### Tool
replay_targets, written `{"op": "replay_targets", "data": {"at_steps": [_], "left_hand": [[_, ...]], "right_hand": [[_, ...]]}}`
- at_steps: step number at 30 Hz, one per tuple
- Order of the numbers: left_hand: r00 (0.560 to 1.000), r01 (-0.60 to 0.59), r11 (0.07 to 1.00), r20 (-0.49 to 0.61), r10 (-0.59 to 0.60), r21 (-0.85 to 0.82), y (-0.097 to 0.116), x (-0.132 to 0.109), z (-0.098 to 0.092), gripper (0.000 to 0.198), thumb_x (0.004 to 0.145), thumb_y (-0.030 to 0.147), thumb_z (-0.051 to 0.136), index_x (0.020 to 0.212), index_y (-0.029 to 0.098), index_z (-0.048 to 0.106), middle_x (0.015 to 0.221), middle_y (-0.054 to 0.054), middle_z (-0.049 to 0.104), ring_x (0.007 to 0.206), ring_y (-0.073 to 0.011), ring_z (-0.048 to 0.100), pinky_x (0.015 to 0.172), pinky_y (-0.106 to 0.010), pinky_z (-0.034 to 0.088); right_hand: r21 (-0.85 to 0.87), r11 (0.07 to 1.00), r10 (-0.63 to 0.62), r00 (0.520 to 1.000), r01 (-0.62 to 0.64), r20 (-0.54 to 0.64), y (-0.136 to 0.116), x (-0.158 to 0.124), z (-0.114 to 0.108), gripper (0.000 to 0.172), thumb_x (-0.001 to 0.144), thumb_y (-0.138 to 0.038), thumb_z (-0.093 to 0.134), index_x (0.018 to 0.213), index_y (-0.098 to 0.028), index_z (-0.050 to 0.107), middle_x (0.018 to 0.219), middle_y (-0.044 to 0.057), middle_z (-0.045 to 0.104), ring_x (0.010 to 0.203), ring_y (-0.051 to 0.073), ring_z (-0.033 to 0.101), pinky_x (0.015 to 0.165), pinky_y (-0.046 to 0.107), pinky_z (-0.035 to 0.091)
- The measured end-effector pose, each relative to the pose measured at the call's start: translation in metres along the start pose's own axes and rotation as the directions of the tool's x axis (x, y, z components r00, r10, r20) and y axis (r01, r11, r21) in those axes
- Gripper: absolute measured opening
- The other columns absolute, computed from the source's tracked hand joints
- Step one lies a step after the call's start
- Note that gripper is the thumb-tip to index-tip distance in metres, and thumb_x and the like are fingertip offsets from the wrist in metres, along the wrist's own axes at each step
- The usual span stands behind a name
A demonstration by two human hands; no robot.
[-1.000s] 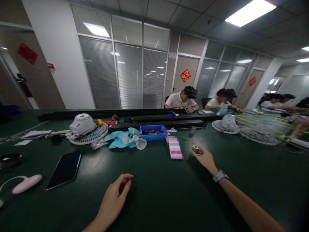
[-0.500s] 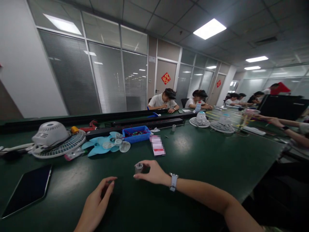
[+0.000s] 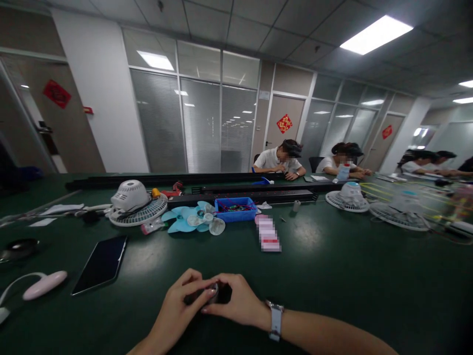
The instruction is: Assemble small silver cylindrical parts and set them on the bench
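A small grey cylinder (image 3: 213,297), metal-looking, is held low over the near middle of the table, mostly covered by fingers. My left hand (image 3: 180,301) pinches it from the left, with the thumb and index finger at its upper part. From the other side my right hand (image 3: 242,301), with a watch on the wrist, grips it between curved fingers and thumb. Both hands are closed and their fingertips meet around the piece. What kind of part it is I cannot tell.
Beyond the hands are a pink-and-white packet (image 3: 268,234), a blue tray (image 3: 236,209) of wires and parts, blue fan blades (image 3: 185,218) and a fan head (image 3: 130,197). A tablet (image 3: 99,264) lies left. A similar cylinder (image 3: 296,205) stands farther back. Two people sit across the table.
My left hand has moved right and closed on the cylinder that my right hand was holding alone. The camera view has swung to the left.
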State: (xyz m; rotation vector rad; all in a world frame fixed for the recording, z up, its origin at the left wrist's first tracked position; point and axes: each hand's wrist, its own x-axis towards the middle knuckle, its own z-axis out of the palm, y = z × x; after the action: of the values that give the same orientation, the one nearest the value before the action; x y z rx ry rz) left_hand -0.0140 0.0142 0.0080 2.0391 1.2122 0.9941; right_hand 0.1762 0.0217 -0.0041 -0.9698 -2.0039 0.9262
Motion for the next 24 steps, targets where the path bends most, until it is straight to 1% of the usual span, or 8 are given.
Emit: {"op": "replay_targets", "data": {"at_steps": [4,7,11,14,17,20,22,24], "left_hand": [[0.998,0.044,0.999,-0.049,-0.044,-0.008,0.005,0.003,-0.006,0.030,0.085,0.048,0.059,0.098,0.028,0.079,0.084,-0.004,0.062,0.078,-0.0186,0.059,0.069,-0.027,0.049],[0.988,0.117,0.993,-0.098,-0.119,-0.027,-0.001,-0.001,-0.013,0.035,0.085,0.050,0.056,0.101,0.027,0.078,0.083,-0.004,0.064,0.076,-0.0192,0.060,0.067,-0.028,0.048],[0.984,0.175,0.983,-0.036,-0.173,0.052,-0.018,-0.009,-0.014,0.033,0.085,0.047,0.056,0.101,0.029,0.078,0.077,-0.004,0.062,0.074,-0.0202,0.059,0.067,-0.030,0.047],[0.986,0.162,0.970,0.009,-0.166,0.182,-0.027,-0.010,-0.009,0.029,0.085,0.043,0.056,0.101,0.032,0.077,0.077,-0.004,0.061,0.078,-0.0216,0.057,0.070,-0.032,0.045],[0.987,0.129,0.948,0.054,-0.151,0.292,-0.028,-0.008,-0.005,0.027,0.086,0.043,0.056,0.103,0.036,0.076,0.078,-0.004,0.062,0.080,-0.0223,0.054,0.072,-0.033,0.042],[0.983,0.119,0.938,0.091,-0.157,0.326,-0.026,-0.007,-0.004,0.029,0.088,0.047,0.055,0.107,0.037,0.074,0.081,-0.004,0.064,0.081,-0.0228,0.054,0.072,-0.033,0.041],[0.980,0.122,0.936,0.109,-0.166,0.330,-0.024,-0.005,-0.004,0.030,0.088,0.049,0.054,0.109,0.037,0.073,0.082,-0.004,0.064,0.082,-0.0231,0.054,0.072,-0.033,0.040],[0.978,0.116,0.935,0.123,-0.166,0.335,-0.023,-0.003,-0.004,0.031,0.089,0.049,0.053,0.111,0.038,0.072,0.083,-0.004,0.064,0.083,-0.0233,0.055,0.072,-0.033,0.039]], "right_hand": [[-0.017,1.000,0.017,1.000,-0.017,-0.001,0.001,0.001,0.000,0.046,0.068,-0.049,0.078,0.104,-0.022,0.070,0.096,0.001,0.072,0.087,0.018,0.065,0.076,0.028,0.046],[-0.024,0.999,0.038,0.999,-0.038,-0.005,-0.002,0.001,-0.002,0.047,0.066,-0.050,0.079,0.104,-0.022,0.070,0.096,0.001,0.072,0.087,0.019,0.065,0.076,0.029,0.046],[-0.020,0.999,0.040,0.999,-0.040,-0.011,-0.004,0.000,-0.003,0.044,0.067,-0.048,0.079,0.102,-0.023,0.071,0.096,0.001,0.071,0.087,0.018,0.064,0.076,0.029,0.047],[-0.018,0.999,0.046,0.999,-0.046,-0.004,-0.008,0.001,-0.001,0.043,0.068,-0.047,0.079,0.102,-0.023,0.071,0.099,0.002,0.070,0.088,0.018,0.064,0.076,0.029,0.048],[0.004,0.995,0.100,0.995,-0.100,-0.029,-0.013,0.000,-0.006,0.041,0.069,-0.045,0.078,0.104,-0.023,0.071,0.100,0.002,0.070,0.090,0.019,0.064,0.080,0.031,0.049],[0.003,0.988,0.151,0.978,-0.152,-0.145,-0.010,-0.006,-0.035,0.041,0.075,-0.043,0.074,0.110,-0.023,0.068,0.105,0.003,0.070,0.095,0.020,0.064,0.085,0.034,0.050],[-0.086,0.980,0.152,0.954,-0.179,-0.260,0.003,-0.014,-0.070,0.042,0.078,-0.045,0.070,0.113,-0.022,0.066,0.109,0.005,0.070,0.097,0.022,0.064,0.087,0.037,0.050],[-0.211,0.948,0.135,0.900,-0.239,-0.413,0.025,-0.024,-0.111,0.043,0.078,-0.048,0.067,0.112,-0.021,0.067,0.108,0.008,0.070,0.094,0.024,0.065,0.086,0.040,0.051]]}}
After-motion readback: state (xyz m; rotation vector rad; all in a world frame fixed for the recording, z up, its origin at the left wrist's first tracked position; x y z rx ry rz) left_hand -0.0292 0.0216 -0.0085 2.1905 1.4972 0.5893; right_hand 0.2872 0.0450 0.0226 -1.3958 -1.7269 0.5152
